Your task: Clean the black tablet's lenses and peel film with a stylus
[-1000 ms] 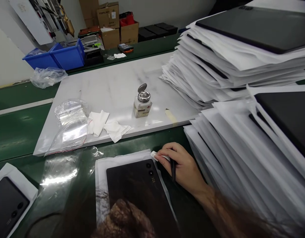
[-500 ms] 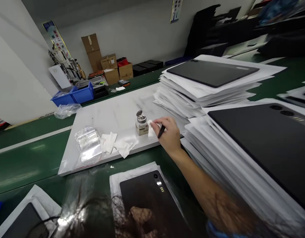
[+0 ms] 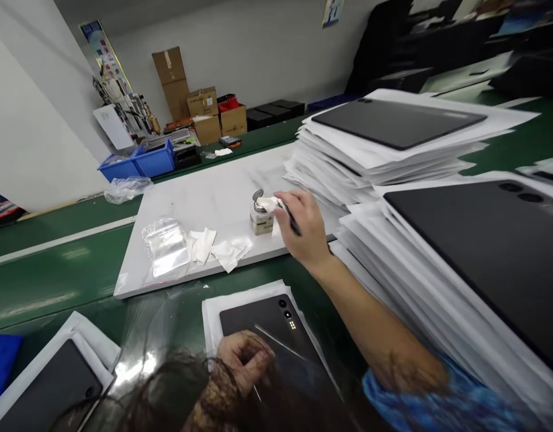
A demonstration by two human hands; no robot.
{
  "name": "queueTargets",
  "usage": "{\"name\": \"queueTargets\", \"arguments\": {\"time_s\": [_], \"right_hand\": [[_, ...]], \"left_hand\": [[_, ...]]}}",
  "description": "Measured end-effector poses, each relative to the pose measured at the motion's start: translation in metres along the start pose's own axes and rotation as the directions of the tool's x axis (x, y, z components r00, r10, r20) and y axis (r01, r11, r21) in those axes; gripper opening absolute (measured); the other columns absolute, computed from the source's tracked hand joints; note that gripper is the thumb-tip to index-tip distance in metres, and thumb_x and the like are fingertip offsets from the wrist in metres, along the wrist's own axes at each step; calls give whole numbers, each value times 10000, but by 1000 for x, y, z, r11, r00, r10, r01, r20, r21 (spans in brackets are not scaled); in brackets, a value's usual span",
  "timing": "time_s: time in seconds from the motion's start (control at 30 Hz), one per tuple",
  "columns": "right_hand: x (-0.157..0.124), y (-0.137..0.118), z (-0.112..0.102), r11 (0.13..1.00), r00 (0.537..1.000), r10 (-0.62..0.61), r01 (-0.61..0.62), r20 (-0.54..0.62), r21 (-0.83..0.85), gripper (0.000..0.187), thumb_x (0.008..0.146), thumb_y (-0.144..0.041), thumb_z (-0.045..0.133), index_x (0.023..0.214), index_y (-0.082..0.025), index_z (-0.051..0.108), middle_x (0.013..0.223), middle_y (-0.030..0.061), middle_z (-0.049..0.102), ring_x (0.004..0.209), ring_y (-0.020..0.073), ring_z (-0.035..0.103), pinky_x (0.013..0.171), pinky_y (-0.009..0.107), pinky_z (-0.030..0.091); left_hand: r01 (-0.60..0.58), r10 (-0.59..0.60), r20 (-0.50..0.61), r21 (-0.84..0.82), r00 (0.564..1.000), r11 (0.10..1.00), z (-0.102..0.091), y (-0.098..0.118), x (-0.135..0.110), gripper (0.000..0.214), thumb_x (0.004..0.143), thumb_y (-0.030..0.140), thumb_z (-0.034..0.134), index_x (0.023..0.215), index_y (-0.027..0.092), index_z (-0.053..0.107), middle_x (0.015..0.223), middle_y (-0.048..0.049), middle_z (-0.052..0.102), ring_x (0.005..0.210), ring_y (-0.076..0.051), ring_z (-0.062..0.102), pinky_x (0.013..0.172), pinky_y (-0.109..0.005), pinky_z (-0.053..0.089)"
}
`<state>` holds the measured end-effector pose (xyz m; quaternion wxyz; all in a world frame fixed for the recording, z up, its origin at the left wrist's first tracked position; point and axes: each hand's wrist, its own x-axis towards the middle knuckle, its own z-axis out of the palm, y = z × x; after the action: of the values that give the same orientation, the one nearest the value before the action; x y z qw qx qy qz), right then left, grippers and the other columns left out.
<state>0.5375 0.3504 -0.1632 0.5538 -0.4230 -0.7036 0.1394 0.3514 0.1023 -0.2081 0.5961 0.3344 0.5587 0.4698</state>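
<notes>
My right hand (image 3: 303,228) pinches a white wipe (image 3: 268,204) at its fingertips and grips a black pen-like tool (image 3: 289,217). The wipe is over the metal top of a small dispenser bottle (image 3: 261,223), whose round lid is flipped up. My left hand (image 3: 244,359) is curled, thumb and fingers together, over a dark tablet (image 3: 249,315) lying camera side up on white wrapping (image 3: 211,324). Stray hair blurs this area, and I cannot make out what those fingers hold. Thin pale lines cross the tablet near them.
Wrapped tablets form tall stacks on the right, a dark tablet (image 3: 474,252) topping the nearer one. On the white board (image 3: 200,198) lie crumpled wipes (image 3: 229,255) and clear plastic bags (image 3: 167,246). Another tablet (image 3: 51,390) lies lower left. Blue bins (image 3: 155,159) stand farther back.
My right hand has brought the wipe from beside the bottle up onto its top. My left hand shows more fully over the tablet. The view has shifted slightly.
</notes>
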Motion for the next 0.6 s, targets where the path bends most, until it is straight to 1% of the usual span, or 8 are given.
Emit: {"name": "queueTargets", "arguments": {"time_s": [0.07, 0.13, 0.17, 0.23, 0.3, 0.33, 0.47, 0.6], "right_hand": [[-42, -12, -14, 987, 998, -38, 29, 49, 158, 616, 1277, -785, 541, 1254, -285, 900, 1229, 146, 857, 1207, 383, 835, 1119, 589, 727], [-83, -21, -28, 960, 991, -33, -6, 133, 282, 686, 1307, -807, 475, 1092, -297, 881, 952, 65, 804, 850, 293, 823, 843, 484, 750], [-101, -23, -35, 928, 978, 0, -77, 208, 364, 658, 1312, -778, 526, 1027, -295, 870, 920, 43, 795, 723, 246, 788, 727, 429, 722], [-126, -23, -48, 802, 896, 113, -337, 429, 493, 565, 1203, -761, 816, 909, -281, 861, 960, 44, 823, 627, 194, 744, 628, 372, 672], [-141, -20, -61, 684, 789, 186, -531, 585, 499, 523, 1037, -721, 1044, 831, -276, 860, 987, 63, 853, 642, 191, 750, 614, 353, 657], [-146, -19, -65, 670, 771, 202, -558, 604, 490, 507, 996, -699, 1087, 812, -282, 863, 960, 66, 857, 662, 202, 760, 623, 351, 661], [-160, -22, -74, 742, 862, 148, -421, 485, 522, 320, 1067, -549, 1041, 874, -332, 905, 827, 37, 850, 695, 219, 788, 689, 344, 704], [-164, -30, -73, 774, 893, 88, -340, 441, 534, 201, 1093, -379, 994, 920, -343, 898, 849, 29, 895, 668, 208, 814, 659, 314, 703]], "left_hand": [[17, -17, -20, -13, 1000, 1000, -4, -7, 4, 478, 757, 625, 1124, 703, 221, 874, 646, -56, 837, 511, -152, 653, 557, -276, 478], [20, -20, -47, -16, 999, 1000, -4, -8, 7, 393, 734, 568, 1086, 683, 229, 896, 597, -72, 828, 477, -166, 638, 550, -283, 476], [16, -17, -61, -13, 998, 1000, -4, -8, 8, 352, 736, 538, 1070, 683, 231, 906, 583, -68, 820, 472, -172, 638, 547, -283, 477], [10, -10, -93, -5, 996, 1000, -2, -5, 6, 291, 753, 487, 1057, 697, 233, 926, 581, -50, 811, 482, -173, 655, 557, -272, 476], [11, -10, -119, 2, 993, 1000, 0, -2, 2, 282, 766, 477, 1061, 699, 235, 931, 585, -33, 801, 493, -167, 665, 566, -264, 470], [15, -14, -127, 5, 992, 1000, 1, -1, -1, 292, 768, 484, 1065, 693, 237, 928, 576, -22, 784, 492, -162, 658, 567, -263, 464], [39, -34, -150, 32, 988, 999, 3, 1, -8, 271, 787, 483, 1069, 724, 251, 944, 596, 5, 778, 525, -152, 662, 606, -272, 484], [53, -36, -153, 103, 988, 993, -1, -3, -11, 251, 838, 503, 1059, 772, 277, 973, 630, 9, 797, 584, -166, 685, 663, -293, 531]]}}
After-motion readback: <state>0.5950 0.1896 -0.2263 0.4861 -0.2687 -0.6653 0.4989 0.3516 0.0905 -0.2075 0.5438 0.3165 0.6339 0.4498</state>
